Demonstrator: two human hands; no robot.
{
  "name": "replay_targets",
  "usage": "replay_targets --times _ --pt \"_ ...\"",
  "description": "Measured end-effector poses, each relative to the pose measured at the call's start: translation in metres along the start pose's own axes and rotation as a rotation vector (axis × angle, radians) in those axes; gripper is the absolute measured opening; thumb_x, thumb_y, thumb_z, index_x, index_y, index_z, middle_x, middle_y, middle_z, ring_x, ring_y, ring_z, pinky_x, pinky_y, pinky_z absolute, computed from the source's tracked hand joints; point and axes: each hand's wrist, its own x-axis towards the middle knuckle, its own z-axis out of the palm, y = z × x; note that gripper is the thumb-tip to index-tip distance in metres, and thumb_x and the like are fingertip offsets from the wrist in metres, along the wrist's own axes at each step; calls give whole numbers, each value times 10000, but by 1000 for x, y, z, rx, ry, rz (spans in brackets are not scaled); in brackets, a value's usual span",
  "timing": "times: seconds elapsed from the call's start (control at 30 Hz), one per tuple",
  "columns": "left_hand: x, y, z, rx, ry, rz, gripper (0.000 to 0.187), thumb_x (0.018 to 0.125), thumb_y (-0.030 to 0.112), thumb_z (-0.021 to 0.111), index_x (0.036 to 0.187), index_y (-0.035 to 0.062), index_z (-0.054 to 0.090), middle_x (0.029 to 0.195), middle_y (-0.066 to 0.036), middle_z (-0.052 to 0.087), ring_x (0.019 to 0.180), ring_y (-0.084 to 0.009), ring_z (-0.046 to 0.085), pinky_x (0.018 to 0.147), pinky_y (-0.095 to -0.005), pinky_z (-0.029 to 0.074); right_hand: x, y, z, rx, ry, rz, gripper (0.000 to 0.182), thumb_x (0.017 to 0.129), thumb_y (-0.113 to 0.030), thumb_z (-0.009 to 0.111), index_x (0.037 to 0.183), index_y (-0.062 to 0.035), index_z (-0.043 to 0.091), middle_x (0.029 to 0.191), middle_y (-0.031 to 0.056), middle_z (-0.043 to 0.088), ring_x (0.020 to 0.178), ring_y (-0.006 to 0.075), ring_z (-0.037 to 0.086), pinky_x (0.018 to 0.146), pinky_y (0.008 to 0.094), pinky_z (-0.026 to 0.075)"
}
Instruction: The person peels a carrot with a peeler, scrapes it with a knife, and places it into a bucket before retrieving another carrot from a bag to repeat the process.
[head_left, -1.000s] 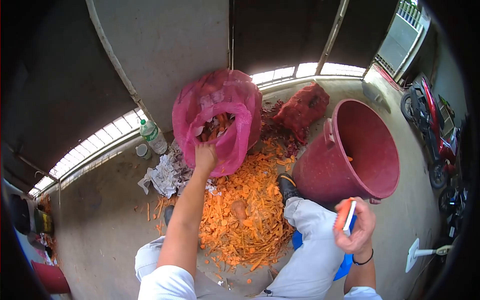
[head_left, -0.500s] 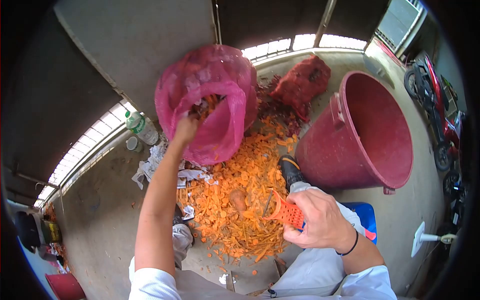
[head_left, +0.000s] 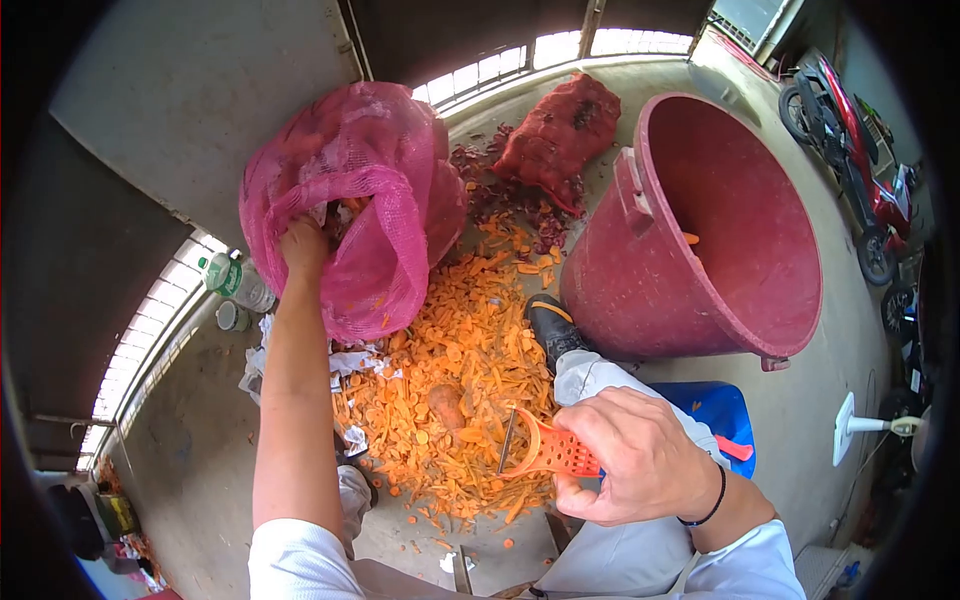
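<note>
My left hand [head_left: 304,243] reaches into the mouth of a pink mesh sack [head_left: 385,235]; its fingers are hidden inside. Orange pieces show within the opening. My right hand [head_left: 635,455] is closed around the handle of an orange peeler [head_left: 560,450], whose blade points left. Below the peeler lies a wide heap of orange peelings and slices [head_left: 470,360], with one brownish-orange root [head_left: 446,405] on top.
A large dark red bin [head_left: 680,250] leans at the right, beside a shoe [head_left: 553,330]. Behind are a red mesh sack [head_left: 565,140] and a motorcycle [head_left: 855,160]. A plastic bottle [head_left: 240,282] stands left; a blue container [head_left: 715,410] sits lower right.
The view has shifted, so most things sit further left. My left hand has moved within the sack's opening, its fingers now out of sight. Small orange bits now show inside the bin.
</note>
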Motion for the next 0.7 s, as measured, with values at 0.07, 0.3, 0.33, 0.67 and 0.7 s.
replay_targets --times 0.07,0.3,0.33,0.67,0.7 --pt "-1 3 8 -21 -10 -67 600 860 560 712 1033 -8 632 947 -269 726 815 -445 722 749 -535 573 -1 1 -2 12 35 -16 436 667 -172 777 1034 -3 615 824 136 642 746 319 648 695 406 532" --pt "-14 17 -54 -460 24 -148 524 862 431 700 1089 -41 673 864 -210 756 775 -341 749 708 -459 557 -6 8 -6 15 70 -23 443 665 -174 761 1043 0 608 823 145 644 733 339 643 689 422 532" --pt "-15 6 -47 -450 24 -150 524 862 431 700 1089 -41 673 864 -210 756 775 -341 749 708 -459 557 -6 8 -6 23 70 -28 443 665 -174 761 1043 0 608 823 145 644 733 339 643 689 422 532" --pt "-41 -46 -158 -1193 -477 -233 416 845 146 784 1201 -54 706 961 -107 755 832 -192 722 729 -286 551 -2 -8 0 32 92 -34 409 674 -192 756 1008 -3 613 837 166 667 768 356 668 716 431 550" --pt "-45 -50 -167 -1428 -485 -305 488 819 88 802 1260 -65 658 1032 -135 742 886 -221 727 793 -311 574 -2 -10 0 28 83 -11 410 675 -198 758 1006 -4 615 835 165 667 769 357 668 725 432 551"
